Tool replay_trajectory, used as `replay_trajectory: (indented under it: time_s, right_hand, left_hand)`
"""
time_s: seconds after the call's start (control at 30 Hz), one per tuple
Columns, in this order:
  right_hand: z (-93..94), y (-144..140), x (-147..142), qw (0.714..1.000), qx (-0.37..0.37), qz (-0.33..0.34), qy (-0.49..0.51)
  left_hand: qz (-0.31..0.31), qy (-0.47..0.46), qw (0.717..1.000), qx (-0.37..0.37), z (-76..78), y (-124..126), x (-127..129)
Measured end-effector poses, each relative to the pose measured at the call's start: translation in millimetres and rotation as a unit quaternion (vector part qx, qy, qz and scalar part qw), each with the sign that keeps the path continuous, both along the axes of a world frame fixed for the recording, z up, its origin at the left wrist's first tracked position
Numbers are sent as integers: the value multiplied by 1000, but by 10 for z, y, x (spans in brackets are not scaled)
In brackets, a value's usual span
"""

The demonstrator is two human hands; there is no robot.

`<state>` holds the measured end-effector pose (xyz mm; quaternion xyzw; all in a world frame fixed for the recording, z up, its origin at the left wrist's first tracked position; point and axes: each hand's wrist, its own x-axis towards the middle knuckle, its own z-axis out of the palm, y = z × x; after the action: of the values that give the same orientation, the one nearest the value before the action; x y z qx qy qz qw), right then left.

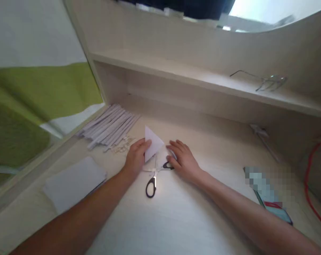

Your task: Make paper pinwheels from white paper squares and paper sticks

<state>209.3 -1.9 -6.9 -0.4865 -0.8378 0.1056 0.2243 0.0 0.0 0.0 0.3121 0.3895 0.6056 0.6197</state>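
My left hand [136, 156] pinches a white triangular piece of paper [153, 143] by its left edge, thumb on top. Just to the right, my right hand [184, 158] has its fingers spread and bent, with the fingertips close to the paper's right corner. A pair of scissors [155, 174] with black handles lies with its blades apart on the desk, below the paper. One black handle loop sits beside my right thumb; whether they touch is unclear. Something pale under the right fingers is too blurred to name.
Many rolled white paper sticks [112, 125] lie at the back left, with small cream-coloured bits [124, 144] beside them. A stack of white paper [76, 184] is at left. Eyeglasses [272, 82] rest on the shelf [187, 72]. A partly blurred-out flat item [278, 214] lies at right, near a red cable [308, 177].
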Motion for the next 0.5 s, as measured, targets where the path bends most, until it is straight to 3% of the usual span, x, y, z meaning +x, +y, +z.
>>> replay_trajectory:
  time_s: [0.17, 0.33, 0.5]
  right_hand:
    - [248, -146, 55, 996, 15, 66, 52]
    - [567, -167, 0, 990, -33, 107, -87]
    - [611, -6, -126, 969, 1, 155, -190]
  left_hand:
    - [79, -10, 996, -39, 32, -146, -36]
    - [134, -15, 990, -49, 143, -122, -66]
    - [134, 10, 991, -6, 93, -47, -91]
